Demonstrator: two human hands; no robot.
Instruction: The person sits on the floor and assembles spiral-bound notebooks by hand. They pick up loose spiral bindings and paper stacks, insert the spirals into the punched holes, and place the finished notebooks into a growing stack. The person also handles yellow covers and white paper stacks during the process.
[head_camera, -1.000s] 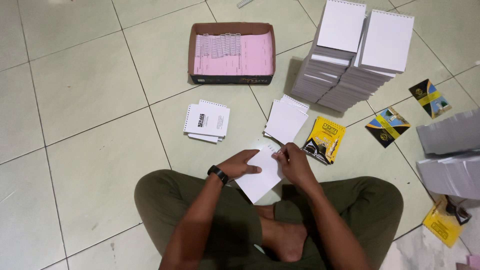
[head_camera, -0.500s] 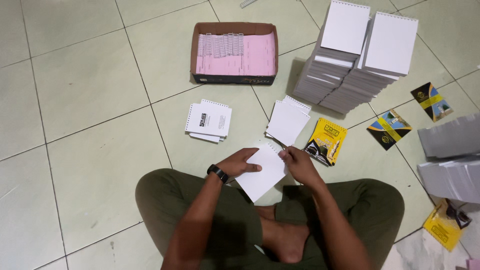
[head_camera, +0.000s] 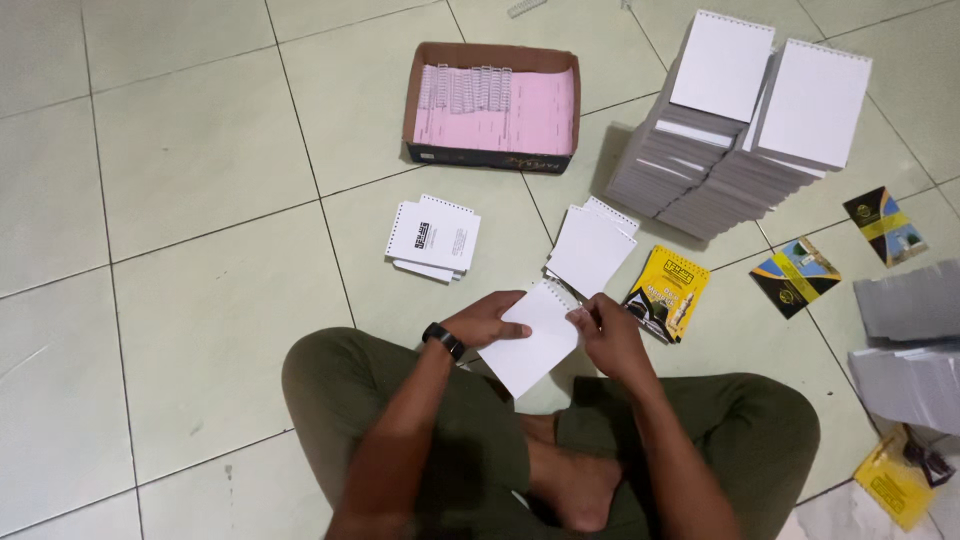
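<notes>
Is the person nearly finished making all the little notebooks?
Not nearly. A few bound pads lie finished on the floor. Both hands, left hand and right hand, hold one white pad now. Two tall stacks of white pads stand nearby, and wire coils remain in the box.

Ahead of you on the tiled floor sits an open brown cardboard box (head_camera: 492, 100), rectangular, lined with pink sheets. To its lower left lies a small white card (head_camera: 434, 237) bearing a black printed label. A yellow-and-black cover (head_camera: 667, 295) lies just right of your hands, with two black, yellow and blue covers (head_camera: 797, 277) (head_camera: 884, 225) farther right.
</notes>
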